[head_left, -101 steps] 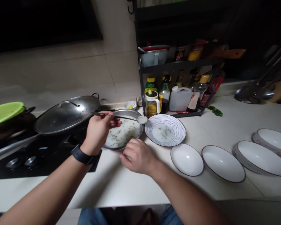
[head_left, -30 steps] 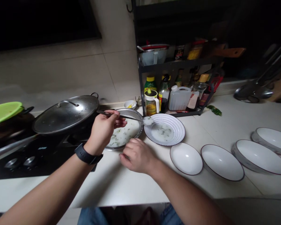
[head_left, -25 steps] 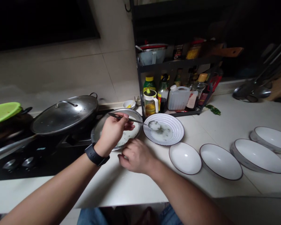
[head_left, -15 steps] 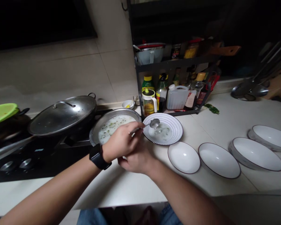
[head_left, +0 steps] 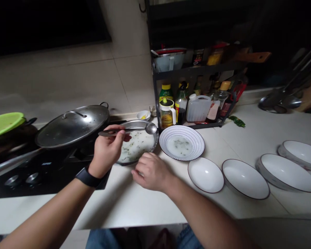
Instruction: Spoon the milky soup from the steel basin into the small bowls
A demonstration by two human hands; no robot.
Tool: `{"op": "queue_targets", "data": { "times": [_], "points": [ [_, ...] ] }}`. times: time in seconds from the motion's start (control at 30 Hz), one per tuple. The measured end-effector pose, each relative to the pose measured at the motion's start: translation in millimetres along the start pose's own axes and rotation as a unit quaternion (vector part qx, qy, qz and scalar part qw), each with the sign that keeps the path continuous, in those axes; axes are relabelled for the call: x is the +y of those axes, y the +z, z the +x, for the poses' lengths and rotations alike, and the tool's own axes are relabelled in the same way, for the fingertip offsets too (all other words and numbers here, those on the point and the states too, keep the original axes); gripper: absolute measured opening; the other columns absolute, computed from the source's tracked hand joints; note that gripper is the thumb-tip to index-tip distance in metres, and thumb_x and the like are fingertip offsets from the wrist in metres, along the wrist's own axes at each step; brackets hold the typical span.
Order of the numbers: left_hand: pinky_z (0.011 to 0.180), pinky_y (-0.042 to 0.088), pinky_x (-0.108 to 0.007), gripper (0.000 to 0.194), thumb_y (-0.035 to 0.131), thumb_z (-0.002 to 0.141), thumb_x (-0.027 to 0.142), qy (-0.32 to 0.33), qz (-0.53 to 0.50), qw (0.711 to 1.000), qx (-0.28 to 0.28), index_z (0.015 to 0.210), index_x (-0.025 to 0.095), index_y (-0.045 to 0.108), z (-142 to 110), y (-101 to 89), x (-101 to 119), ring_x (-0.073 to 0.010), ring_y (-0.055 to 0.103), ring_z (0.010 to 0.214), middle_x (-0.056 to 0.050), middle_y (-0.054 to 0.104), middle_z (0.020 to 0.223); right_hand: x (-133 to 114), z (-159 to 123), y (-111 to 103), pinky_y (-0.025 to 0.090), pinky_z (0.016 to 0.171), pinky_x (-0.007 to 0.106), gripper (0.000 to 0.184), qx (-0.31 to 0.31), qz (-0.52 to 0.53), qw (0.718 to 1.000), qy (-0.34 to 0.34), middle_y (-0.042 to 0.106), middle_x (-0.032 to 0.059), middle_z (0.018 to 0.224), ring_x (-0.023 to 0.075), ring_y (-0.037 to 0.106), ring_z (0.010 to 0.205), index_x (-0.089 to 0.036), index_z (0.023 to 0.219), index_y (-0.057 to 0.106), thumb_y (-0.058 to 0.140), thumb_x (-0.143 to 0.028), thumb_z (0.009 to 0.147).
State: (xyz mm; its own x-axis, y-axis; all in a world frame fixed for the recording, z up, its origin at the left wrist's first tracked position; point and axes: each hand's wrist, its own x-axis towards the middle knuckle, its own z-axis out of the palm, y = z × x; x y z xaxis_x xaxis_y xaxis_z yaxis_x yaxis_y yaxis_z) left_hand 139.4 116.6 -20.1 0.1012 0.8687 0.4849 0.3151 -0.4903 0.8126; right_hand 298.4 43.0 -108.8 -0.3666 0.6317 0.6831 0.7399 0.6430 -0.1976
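Observation:
My left hand is shut on a metal spoon, whose bowl hangs over the far rim of a round steel dish. The dish holds thin white porridge flecked with green. My right hand rests curled on the counter just in front of the dish, with nothing visible in it. To the right lies a blue-striped white plate, with a small pool of the same porridge in its centre.
A lidded wok sits on a black hob to the left, beside a green lid. Several white bowls stand along the counter at right. A black rack of bottles and jars stands behind the plate.
The spoon has moved left from over the striped plate to above the steel dish. My left wrist has turned and drawn back. The right hand stays in nearly the same place.

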Motion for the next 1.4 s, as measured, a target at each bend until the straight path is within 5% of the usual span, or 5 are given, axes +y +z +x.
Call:
{"op": "queue_targets", "data": {
  "times": [0.33, 0.43, 0.6, 0.97, 1.4],
  "points": [
    [0.065, 0.056, -0.029, 0.023, 0.063, 0.091, 0.041, -0.004, 0.144, 0.989, -0.01, 0.101, 0.02, 0.066, -6.9, -18.9, -33.2, -0.0257, 0.078, 0.076, -0.006, 0.077, 0.075, 0.7, -0.2, 0.1, 0.041, 0.07, 0.036, 0.03, 0.0, 0.015, 1.0, 0.0, 0.062, 0.0032, 0.068, 0.0206, 0.053, 0.076, -0.02, 0.067, 0.066, 0.063, -0.031, 0.095],
    [0.065, 0.057, -0.029, 0.023, 0.064, 0.089, 0.039, -0.015, 0.127, 0.992, -0.02, 0.101, 0.02, 0.067, -10.7, -15.8, -37.2, -0.0254, 0.078, 0.075, -0.006, 0.077, 0.076, 1.4, -0.3, 0.3, 0.041, 0.07, 0.036, 0.03, 0.005, 0.014, 1.0, -0.003, 0.062, 0.0031, 0.068, 0.0206, 0.053, 0.076, -0.02, 0.067, 0.066, 0.063, -0.03, 0.095],
    [0.062, 0.06, -0.031, 0.026, 0.072, 0.081, 0.04, -0.129, -0.003, 0.991, 0.025, 0.095, 0.018, 0.065, -4.7, -12.2, -39.7, -0.0244, 0.076, 0.065, -0.006, 0.075, 0.072, 1.7, 0.2, 0.8, 0.041, 0.071, 0.036, 0.031, 0.008, 0.015, 1.0, -0.004, 0.061, 0.0029, 0.067, 0.0204, 0.053, 0.075, -0.02, 0.067, 0.066, 0.062, -0.031, 0.095],
    [0.063, 0.064, -0.035, 0.022, 0.073, 0.073, 0.032, -0.191, -0.118, 0.971, 0.08, 0.087, 0.018, 0.062, 15.2, -15.6, -20.9, -0.023, 0.073, 0.061, -0.003, 0.07, 0.064, 2.0, -0.6, 1.5, 0.04, 0.07, 0.036, 0.031, 0.007, 0.015, 1.0, -0.003, 0.06, 0.0026, 0.067, 0.0198, 0.052, 0.074, -0.021, 0.066, 0.065, 0.062, -0.031, 0.095],
    [0.068, 0.064, -0.037, 0.026, 0.073, 0.072, 0.03, -0.186, -0.185, 0.965, 0.024, 0.089, 0.016, 0.06, 22.1, 12.7, 14.3, -0.0233, 0.075, 0.065, -0.004, 0.07, 0.068, 1.4, -1.0, 1.8, 0.041, 0.07, 0.037, 0.028, 0.013, 0.005, 1.0, 0.004, 0.064, 0.0033, 0.071, 0.0202, 0.053, 0.077, -0.02, 0.066, 0.066, 0.065, -0.032, 0.092]
  ]
}}
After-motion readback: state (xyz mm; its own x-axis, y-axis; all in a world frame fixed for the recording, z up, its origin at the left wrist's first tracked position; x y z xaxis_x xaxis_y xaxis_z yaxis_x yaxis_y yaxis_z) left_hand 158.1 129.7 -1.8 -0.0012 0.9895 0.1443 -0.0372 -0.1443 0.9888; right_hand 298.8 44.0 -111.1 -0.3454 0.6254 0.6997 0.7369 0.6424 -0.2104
